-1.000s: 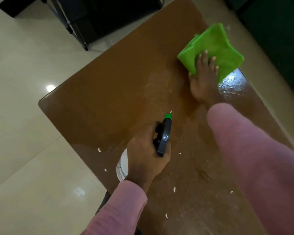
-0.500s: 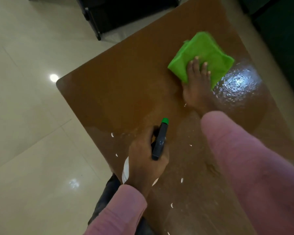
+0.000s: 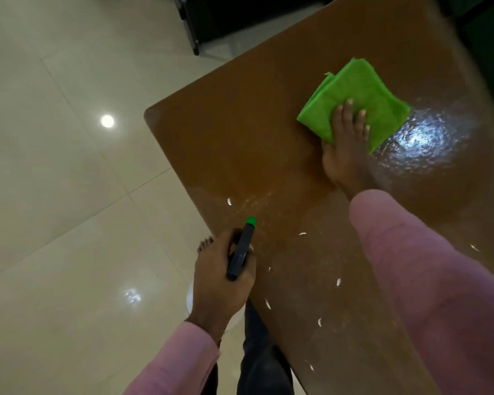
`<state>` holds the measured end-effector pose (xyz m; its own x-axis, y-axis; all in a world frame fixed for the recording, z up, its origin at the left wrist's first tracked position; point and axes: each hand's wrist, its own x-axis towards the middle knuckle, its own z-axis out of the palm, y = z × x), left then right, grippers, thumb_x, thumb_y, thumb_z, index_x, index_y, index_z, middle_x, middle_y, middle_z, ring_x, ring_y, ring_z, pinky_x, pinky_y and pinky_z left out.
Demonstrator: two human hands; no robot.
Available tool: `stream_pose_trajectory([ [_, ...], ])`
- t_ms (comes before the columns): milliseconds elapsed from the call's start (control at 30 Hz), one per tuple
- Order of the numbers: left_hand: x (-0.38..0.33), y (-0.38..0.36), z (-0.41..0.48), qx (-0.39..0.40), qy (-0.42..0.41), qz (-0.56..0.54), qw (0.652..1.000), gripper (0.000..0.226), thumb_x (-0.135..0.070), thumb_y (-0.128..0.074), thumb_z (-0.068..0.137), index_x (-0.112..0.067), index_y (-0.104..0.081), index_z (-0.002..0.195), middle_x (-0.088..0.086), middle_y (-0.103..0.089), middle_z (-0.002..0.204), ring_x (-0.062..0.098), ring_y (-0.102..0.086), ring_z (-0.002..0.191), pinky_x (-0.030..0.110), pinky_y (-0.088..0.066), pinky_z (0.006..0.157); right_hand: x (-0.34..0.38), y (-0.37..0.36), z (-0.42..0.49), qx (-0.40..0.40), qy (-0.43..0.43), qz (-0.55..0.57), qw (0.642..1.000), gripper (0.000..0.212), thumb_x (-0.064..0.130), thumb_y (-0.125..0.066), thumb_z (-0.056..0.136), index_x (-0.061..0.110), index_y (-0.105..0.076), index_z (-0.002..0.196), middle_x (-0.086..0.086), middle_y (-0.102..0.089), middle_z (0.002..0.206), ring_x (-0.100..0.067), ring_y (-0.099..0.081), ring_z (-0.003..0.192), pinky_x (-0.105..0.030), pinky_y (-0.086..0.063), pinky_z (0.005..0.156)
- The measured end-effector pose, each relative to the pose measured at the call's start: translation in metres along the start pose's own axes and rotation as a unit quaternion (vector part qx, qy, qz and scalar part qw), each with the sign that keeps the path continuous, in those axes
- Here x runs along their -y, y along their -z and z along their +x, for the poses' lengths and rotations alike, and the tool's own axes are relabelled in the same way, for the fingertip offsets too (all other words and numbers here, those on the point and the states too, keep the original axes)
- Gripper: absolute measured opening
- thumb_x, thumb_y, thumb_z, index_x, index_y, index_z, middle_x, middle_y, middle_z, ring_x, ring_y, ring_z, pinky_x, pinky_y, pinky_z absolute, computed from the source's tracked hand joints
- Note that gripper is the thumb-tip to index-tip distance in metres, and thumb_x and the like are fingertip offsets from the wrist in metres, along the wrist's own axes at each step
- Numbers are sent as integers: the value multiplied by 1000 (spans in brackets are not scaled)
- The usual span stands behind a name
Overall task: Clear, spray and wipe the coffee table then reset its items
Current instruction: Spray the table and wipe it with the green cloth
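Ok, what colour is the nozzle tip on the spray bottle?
Green: the nozzle tip of the spray bottle, clearest in the head view.

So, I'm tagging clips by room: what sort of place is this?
Probably a home living room: a low glossy brown wooden coffee table, shiny cream floor tiles, and a black metal furniture leg beyond it.

Glossy cream floor tiles (image 3: pixel 54 195), a light glint (image 3: pixel 107 121), dark furniture (image 3: pixel 240 15) beyond

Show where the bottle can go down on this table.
Bare patch: the far-left corner of the table, between its left edge and the green cloth. Crowded: under the cloth and right grip; wet sheen right of the cloth; white flecks near the spray bottle in the left grip.
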<state>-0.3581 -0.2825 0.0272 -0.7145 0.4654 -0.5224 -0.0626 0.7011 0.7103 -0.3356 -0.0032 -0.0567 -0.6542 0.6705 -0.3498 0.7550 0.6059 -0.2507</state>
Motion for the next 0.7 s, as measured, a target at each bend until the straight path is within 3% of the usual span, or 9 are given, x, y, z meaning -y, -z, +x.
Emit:
stream_pose_trajectory([
  [167,4,21,-4,-15,-27,-18,999,8,-24,-57,82,-29,-61,87,-8,-61,66,13,-57,58,33,-46,50,68,-58,-102,51,192,-23,980,81,7,-53,82,9,-14,152,-8,-5,161,-36,2,146,-46,2,118],
  [300,7,43,-4,-10,-25,-36,999,11,-21,-60,85,-31,-61,90,-10,-62,66,12,-57,57,18,-40,48,45,-70,-129,100,337,-81,933,82,17,-41,77,17,-7,153,0,-2,159,-25,-3,147,-41,-1,120],
  [333,8,48,-4,-7,-22,-40,999,10,-21,-60,85,-30,-61,89,-10,-62,67,12,-57,57,18,-40,48,34,-65,-122,85,327,-87,937,80,16,-38,77,17,-10,152,-1,-6,159,-27,-9,147,-41,-4,120],
  [400,13,57,-4,-5,-11,-44,999,10,-21,-60,87,-31,-62,89,-10,-63,69,14,-58,59,26,-45,48,23,-50,-100,49,220,-66,972,77,13,-35,78,15,-13,152,-9,-12,159,-31,-13,146,-45,-8,119],
  [533,30,68,-4,-31,7,-38,999,17,-17,-63,89,-35,-61,90,-12,-63,71,16,-58,60,35,-49,50,62,-41,-70,-7,-16,9,1000,69,16,-41,90,7,-12,153,-13,-3,161,-39,1,147,-49,-1,119],
  [600,34,71,-6,-35,16,-42,998,24,-15,-63,89,-39,-58,87,-12,-63,72,17,-58,61,38,-50,51,99,-56,-76,-8,-16,-4,1000,72,15,-46,92,8,-10,153,-12,0,161,-40,4,146,-50,1,119],
  [700,35,74,-9,-44,23,-47,998,18,-17,-60,90,-35,-60,87,-12,-62,73,18,-57,61,37,-47,50,148,-83,-110,23,110,-38,993,73,22,-49,92,12,-10,153,-8,-2,162,-37,2,147,-47,3,119],
])
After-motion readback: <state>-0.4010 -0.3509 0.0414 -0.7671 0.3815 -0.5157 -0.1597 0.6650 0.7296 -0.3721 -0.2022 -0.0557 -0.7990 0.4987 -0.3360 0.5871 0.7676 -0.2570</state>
